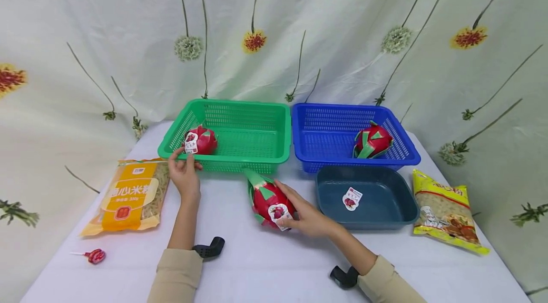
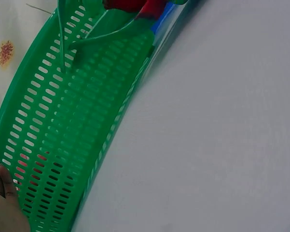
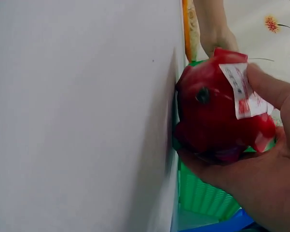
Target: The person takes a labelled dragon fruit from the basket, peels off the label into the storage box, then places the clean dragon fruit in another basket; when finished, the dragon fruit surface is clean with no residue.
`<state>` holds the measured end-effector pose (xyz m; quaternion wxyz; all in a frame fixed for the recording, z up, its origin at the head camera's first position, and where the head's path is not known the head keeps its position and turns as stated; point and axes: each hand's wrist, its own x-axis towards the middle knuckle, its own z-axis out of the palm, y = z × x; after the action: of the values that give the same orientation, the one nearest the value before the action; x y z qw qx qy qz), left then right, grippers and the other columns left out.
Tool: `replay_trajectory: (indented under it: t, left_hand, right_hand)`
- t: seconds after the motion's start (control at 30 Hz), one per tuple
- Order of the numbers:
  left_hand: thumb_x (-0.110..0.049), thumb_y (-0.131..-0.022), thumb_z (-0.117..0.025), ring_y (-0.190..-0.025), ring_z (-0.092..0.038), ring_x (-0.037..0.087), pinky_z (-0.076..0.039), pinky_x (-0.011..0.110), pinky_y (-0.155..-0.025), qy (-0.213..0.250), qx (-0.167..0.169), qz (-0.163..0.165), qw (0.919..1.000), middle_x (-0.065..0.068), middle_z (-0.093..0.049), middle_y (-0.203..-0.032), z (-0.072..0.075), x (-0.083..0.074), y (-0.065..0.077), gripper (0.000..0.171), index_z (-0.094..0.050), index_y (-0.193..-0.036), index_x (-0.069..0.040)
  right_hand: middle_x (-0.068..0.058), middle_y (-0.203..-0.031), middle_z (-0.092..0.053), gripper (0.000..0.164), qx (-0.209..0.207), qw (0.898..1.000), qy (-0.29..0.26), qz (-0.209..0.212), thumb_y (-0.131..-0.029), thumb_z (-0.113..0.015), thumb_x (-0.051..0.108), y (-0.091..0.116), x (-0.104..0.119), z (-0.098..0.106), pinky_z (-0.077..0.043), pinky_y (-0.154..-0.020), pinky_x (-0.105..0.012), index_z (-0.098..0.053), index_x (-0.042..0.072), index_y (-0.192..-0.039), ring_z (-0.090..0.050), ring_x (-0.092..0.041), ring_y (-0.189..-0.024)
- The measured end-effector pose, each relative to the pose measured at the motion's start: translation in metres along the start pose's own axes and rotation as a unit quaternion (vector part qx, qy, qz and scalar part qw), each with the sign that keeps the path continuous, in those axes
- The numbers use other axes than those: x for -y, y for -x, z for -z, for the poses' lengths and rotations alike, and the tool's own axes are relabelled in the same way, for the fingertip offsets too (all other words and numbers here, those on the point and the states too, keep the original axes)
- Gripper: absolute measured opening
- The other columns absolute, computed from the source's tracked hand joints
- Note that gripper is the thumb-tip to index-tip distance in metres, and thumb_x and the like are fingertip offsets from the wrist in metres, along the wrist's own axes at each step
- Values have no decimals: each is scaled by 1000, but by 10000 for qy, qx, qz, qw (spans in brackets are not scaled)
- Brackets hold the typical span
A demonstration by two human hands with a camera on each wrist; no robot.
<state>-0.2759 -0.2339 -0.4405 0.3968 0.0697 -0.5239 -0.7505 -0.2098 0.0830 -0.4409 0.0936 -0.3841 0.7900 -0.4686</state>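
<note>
My right hand (image 1: 310, 217) grips a red dragon fruit (image 1: 267, 200) with green leaf tips, in front of the green basket. Its thumb presses by the white sticker (image 3: 243, 89), and the other fingers wrap underneath in the right wrist view. The fruit's long green tip points at the basket's front wall. At the front left of the green basket (image 1: 239, 162), my left hand (image 1: 185, 177) holds the rim, its fingers (image 2: 5, 181) against the perforated wall. Just behind that hand, a second dragon fruit (image 1: 205, 141) with a sticker lies inside the basket.
A blue basket (image 1: 299, 146) at the right holds another dragon fruit (image 1: 372, 140). Before it stands a dark teal tub (image 1: 385, 212) with a sticker (image 1: 352, 199) inside. A yellow snack bag (image 1: 447, 212) lies right; an orange noodle bag (image 1: 130, 196) and a lollipop (image 1: 95, 256) lie left.
</note>
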Motion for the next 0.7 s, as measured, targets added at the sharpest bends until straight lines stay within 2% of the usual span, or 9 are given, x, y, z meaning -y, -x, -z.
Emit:
replay_trajectory:
  t: [0.13, 0.2, 0.33, 0.4, 0.53, 0.7]
  left_hand:
    - [-2, -92, -53, -52, -49, 13, -46, 16, -52, -36, -31, -10, 10000, 6, -49, -71, -1, -1, 0, 31, -45, -122, -3]
    - [-2, -92, -53, -51, -50, 13, -46, 16, -52, -18, -40, -12, 10000, 6, -49, -70, 0, 0, 0, 29, -46, -120, -4]
    - [0, -92, -52, -51, -50, 13, -47, 17, -51, 91, -44, -22, 9999, 6, -50, -69, 1, 3, -1, 28, -48, -118, -7]
    - [0, -92, -52, -51, -50, 12, -47, 17, -52, 84, -28, -30, 10000, 6, -50, -70, 1, 3, -1, 28, -48, -119, -8]
    - [-2, -92, -53, -52, -50, 12, -47, 16, -52, 19, -11, -41, 10000, 6, -50, -71, 0, 3, -1, 29, -47, -120, -7]
    - [-4, -92, -53, -53, -49, 13, -47, 16, -53, -95, -12, -4, 10000, 7, -49, -72, 0, 1, 0, 31, -45, -123, -3]
  right_hand:
    - [-10, -151, -16, 89, -447, 9983, -351, -162, -85, -67, 14, 0, 0, -6, -37, -100, -40, -5, 20, -149, -28, -26, -133]
    - [-18, -149, -18, 89, -707, 9957, -557, -220, -85, -66, 8, 2, 5, -10, -39, -97, -42, -4, 12, -149, -33, -31, -130]
    - [-29, -142, -26, 81, -1080, 9913, -742, -102, -84, -63, -1, 6, 22, -14, -39, -95, -47, -9, -5, -144, -38, -40, -124]
    - [-32, -141, -27, 77, -1143, 9913, -644, -21, -85, -62, -2, 8, 28, -15, -37, -96, -47, -11, -11, -141, -38, -42, -124]
    - [-28, -144, -23, 74, -992, 9945, -342, -13, -87, -61, 1, 10, 32, -11, -37, -97, -43, -14, -9, -143, -34, -39, -127]
    - [-21, -147, -22, 73, -341, 9977, -585, 46, -88, -60, 3, 12, 28, -7, -38, -98, -37, -16, -1, -145, -28, -34, -132]
